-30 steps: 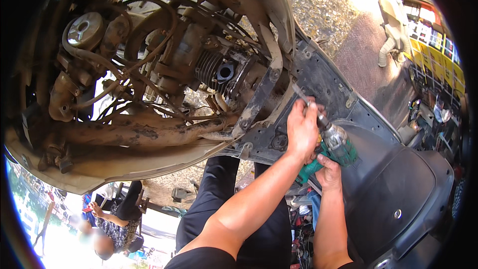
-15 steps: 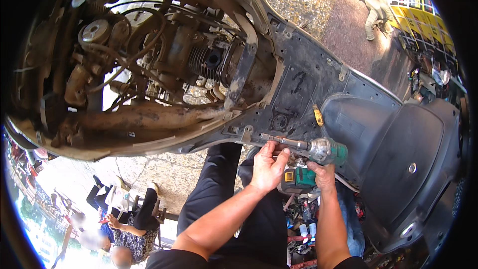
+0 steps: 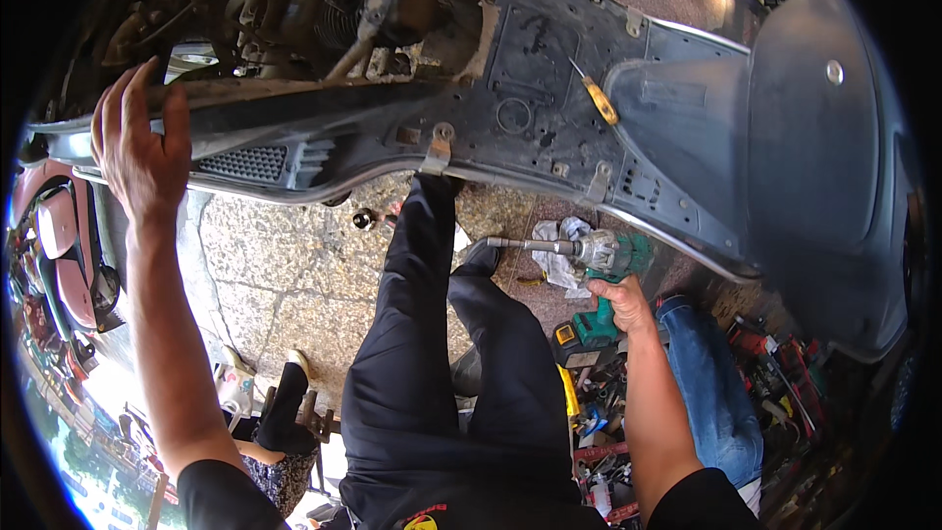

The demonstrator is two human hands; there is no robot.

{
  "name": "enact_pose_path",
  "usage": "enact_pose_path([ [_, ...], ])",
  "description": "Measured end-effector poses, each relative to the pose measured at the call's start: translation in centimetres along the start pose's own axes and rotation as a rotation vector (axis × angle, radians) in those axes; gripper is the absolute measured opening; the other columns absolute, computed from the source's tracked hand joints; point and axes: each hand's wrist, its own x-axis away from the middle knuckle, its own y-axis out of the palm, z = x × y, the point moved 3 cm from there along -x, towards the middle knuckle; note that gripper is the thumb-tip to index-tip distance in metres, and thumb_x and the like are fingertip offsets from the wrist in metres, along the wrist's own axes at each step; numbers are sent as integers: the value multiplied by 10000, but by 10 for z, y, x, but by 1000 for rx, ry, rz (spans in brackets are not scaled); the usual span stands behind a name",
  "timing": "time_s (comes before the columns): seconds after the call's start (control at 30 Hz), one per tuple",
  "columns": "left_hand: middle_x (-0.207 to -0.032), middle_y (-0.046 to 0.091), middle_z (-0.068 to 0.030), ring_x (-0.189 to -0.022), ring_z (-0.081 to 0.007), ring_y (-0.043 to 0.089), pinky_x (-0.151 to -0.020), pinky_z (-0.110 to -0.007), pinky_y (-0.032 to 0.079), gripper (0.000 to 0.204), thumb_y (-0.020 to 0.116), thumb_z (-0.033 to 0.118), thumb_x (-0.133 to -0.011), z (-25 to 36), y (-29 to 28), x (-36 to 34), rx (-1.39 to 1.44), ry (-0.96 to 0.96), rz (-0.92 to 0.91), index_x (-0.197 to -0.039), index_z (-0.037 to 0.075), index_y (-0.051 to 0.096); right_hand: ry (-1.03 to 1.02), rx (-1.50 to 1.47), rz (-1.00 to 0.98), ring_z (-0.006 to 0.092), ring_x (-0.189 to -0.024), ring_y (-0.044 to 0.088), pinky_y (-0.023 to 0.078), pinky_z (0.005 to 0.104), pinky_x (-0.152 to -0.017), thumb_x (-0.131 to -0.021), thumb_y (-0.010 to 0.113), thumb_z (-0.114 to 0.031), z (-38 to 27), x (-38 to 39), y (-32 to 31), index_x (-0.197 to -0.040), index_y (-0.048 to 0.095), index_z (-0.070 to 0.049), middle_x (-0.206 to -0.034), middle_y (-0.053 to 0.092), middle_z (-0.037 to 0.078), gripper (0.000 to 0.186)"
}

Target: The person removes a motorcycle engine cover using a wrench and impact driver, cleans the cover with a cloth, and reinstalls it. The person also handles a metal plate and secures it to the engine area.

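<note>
Power tool (image 3: pixel 610 253) sits gripped in your right hand (image 3: pixel 625 302). Your left hand (image 3: pixel 145 152) spreads open over the scooter's side (image 3: pixel 339 128). A yellow-handled screwdriver (image 3: pixel 601 103) lies on the footboard (image 3: pixel 572 140).

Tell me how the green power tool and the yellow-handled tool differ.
The green power tool is gripped in the right hand; the yellow-handled tool lies on the dark panel. The green power tool is bulky, with a pistol grip; the yellow-handled tool is small and slim. Both have a narrow shaft at the front.
</note>
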Motion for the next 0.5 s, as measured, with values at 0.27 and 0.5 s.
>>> enact_pose_path([
  [0.27, -1187, 666, -35, -1215, -229, 564, -1168, -504, 173, 310, 567, 356, -979, 4, 37, 28, -158, 114, -213, -1189, 156, 678, 53, 125, 278, 152, -877, 611, 486, 329, -770, -726, 844, -137, 94, 20, -54, -1114, 682, -61, -1028, 682, 11, 428],
  [0.5, -1191, 688, -37, -1164, -236, 604, -1097, -443, 315, 329, 595, 391, -958, -17, 58, 33, -94, 223, -3, -1191, 179, 690, 135, 168, 339, 176, -835, 618, 497, 349, -784, -735, 837, -155, 151, -13, -70, -1092, 683, -58, -991, 676, 20, 400],
])
